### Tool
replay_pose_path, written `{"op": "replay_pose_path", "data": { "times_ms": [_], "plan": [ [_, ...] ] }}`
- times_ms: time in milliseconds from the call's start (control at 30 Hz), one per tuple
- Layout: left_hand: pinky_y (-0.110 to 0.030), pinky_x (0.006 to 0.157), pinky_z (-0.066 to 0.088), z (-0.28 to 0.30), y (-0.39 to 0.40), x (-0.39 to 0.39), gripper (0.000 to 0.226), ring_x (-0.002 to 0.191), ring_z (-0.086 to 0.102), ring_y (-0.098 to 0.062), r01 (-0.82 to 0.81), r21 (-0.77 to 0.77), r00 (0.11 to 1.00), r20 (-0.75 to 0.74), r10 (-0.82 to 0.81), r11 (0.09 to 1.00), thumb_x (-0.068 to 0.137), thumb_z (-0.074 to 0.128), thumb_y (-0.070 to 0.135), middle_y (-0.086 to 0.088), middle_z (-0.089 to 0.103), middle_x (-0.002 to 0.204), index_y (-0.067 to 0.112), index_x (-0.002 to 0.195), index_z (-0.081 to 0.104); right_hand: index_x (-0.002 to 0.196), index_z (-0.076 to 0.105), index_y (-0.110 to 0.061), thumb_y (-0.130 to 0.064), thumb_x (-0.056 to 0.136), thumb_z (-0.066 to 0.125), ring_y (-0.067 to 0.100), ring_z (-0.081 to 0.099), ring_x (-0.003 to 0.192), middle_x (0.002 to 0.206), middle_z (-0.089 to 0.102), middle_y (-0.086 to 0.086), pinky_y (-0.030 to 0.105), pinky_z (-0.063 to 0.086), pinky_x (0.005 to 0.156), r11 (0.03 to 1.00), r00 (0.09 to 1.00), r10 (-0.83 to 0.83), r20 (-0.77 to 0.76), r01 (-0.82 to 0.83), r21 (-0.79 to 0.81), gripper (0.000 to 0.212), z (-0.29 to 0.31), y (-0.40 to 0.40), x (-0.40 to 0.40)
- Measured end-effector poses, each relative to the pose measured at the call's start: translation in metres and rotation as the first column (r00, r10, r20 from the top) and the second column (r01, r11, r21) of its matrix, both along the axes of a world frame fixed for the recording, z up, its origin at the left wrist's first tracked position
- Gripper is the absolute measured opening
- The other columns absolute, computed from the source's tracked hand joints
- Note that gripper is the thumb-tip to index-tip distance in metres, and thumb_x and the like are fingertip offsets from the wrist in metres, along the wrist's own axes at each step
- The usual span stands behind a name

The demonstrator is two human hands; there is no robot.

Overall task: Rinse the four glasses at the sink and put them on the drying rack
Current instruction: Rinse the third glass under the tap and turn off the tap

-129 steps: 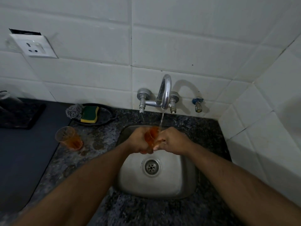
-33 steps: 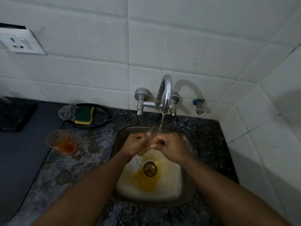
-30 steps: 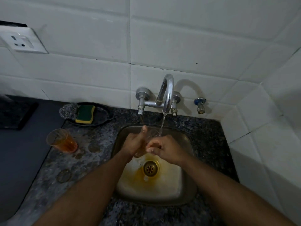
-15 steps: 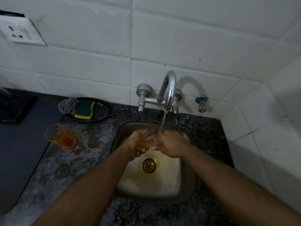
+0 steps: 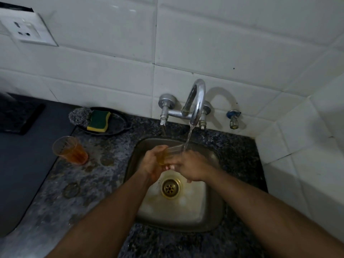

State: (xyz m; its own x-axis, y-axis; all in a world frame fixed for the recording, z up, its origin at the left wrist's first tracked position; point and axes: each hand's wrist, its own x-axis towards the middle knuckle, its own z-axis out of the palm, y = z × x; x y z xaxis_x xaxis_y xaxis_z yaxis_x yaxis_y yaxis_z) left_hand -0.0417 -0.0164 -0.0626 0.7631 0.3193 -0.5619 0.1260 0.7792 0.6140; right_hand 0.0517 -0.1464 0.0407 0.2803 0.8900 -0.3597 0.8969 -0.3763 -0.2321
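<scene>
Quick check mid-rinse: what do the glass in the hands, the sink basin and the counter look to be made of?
Glass in the hands: clear, likely glass or hard plastic; the amber liquid shows through the wall.
Sink basin: brushed stainless steel by its dull grey sheen; the drain ring looks brassy.
Counter: speckled dark stone, probably polished granite.

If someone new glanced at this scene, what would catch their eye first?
Two hands, left hand and right hand, hold a glass under the running tap over the steel sink. Left on the counter stands another glass of amber liquid.
</scene>
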Motion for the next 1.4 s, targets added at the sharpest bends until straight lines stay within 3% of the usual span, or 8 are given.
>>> {"op": "replay_pose_path", "data": {
  "times_ms": [133,367,567,700,867,967,1100,1400],
  "plan": [
    [-0.017,0.028,0.023,0.0,-0.003,-0.006,0.049,0.037,0.047,-0.015,0.14,0.079,0.985,-0.114,-0.131,0.987,0.099,0.06,0.051,-0.014,0.066,0.071,0.004,0.097,0.073,0.11,0.07,-0.018,-0.045,0.105,0.057,0.029,0.071,0.1,0.109,0.074,0.007,0.033,0.042,0.074,0.981,0.933,0.178,0.313,-0.143,-0.132,0.031,0.003,-0.001,-0.001],
    [-0.023,0.039,0.039,0.007,-0.008,0.003,0.03,0.053,0.061,-0.02,-0.078,-0.051,0.997,-0.007,0.078,0.996,0.098,0.055,0.031,-0.011,0.069,0.082,0.005,0.099,0.07,0.119,0.073,-0.03,-0.056,0.101,0.057,0.024,0.066,0.107,0.117,0.071,0.001,0.036,0.051,0.087,0.998,0.984,0.069,0.167,-0.066,-0.021,0.036,0.0,0.005,0.004],
    [-0.017,0.03,0.03,-0.008,-0.003,-0.003,0.07,0.047,0.059,-0.02,0.273,-0.019,0.95,-0.153,-0.273,0.962,0.099,0.053,0.067,-0.022,0.068,0.088,0.003,0.115,0.075,0.11,0.07,-0.024,-0.058,0.1,0.057,0.024,0.069,0.099,0.107,0.073,0.002,0.034,0.048,0.079,0.988,0.942,0.138,0.306,-0.11,-0.108,0.038,-0.001,-0.003,0.013],
    [-0.03,0.052,0.048,-0.002,-0.008,0.007,0.049,0.074,0.066,-0.03,-0.004,-0.18,1.0,0.0,0.004,0.984,0.099,0.052,0.039,-0.024,0.069,0.11,-0.002,0.106,0.078,0.115,0.075,-0.032,-0.056,0.095,0.064,0.022,0.067,0.111,0.119,0.073,-0.004,0.036,0.054,0.091,0.999,0.989,-0.026,0.147,0.019,0.046,0.032,-0.007,0.001,0.013],
    [-0.025,0.043,0.037,-0.01,-0.006,-0.001,0.063,0.063,0.062,-0.023,0.143,0.03,0.989,-0.046,-0.142,0.989,0.099,0.058,0.058,-0.022,0.072,0.105,0.002,0.123,0.073,0.121,0.071,-0.025,-0.047,0.095,0.064,0.022,0.048,0.129,0.128,0.067,0.001,0.043,0.042,0.104,0.981,0.912,0.184,0.365,-0.191,-0.018,0.035,-0.007,0.001,0.02],
    [-0.02,0.035,0.035,-0.007,-0.006,-0.001,0.079,0.055,0.056,-0.018,0.21,0.08,0.972,-0.124,-0.199,0.974,0.097,0.045,0.075,-0.018,0.071,0.091,0.006,0.124,0.073,0.12,0.074,-0.035,-0.057,0.093,0.065,0.019,0.047,0.127,0.13,0.067,-0.005,0.044,0.038,0.107,0.992,0.959,0.11,0.26,-0.121,0.029,0.036,-0.007,-0.001,0.021],
    [-0.031,0.05,0.039,0.003,-0.008,0.004,0.048,0.062,0.055,-0.028,-0.02,-0.139,0.999,-0.049,0.013,0.99,0.101,0.044,0.031,-0.023,0.066,0.093,-0.004,0.088,0.073,0.112,0.078,-0.034,-0.047,0.091,0.073,0.024,0.054,0.12,0.124,0.069,-0.002,0.038,0.049,0.097,0.989,0.995,-0.022,0.102,0.006,0.15,0.025,-0.001,-0.003,0.009],
    [-0.028,0.046,0.048,-0.001,-0.009,0.0,0.066,0.067,0.064,-0.028,0.133,-0.092,0.991,-0.016,-0.135,0.987,0.104,0.047,0.053,-0.025,0.071,0.104,-0.005,0.127,0.068,0.108,0.079,-0.038,-0.05,0.096,0.068,0.014,0.069,0.09,0.096,0.075,-0.01,0.028,0.052,0.082,0.995,0.996,-0.09,0.008,0.09,0.038,0.02,0.0,-0.008,0.009]
  ]
}}
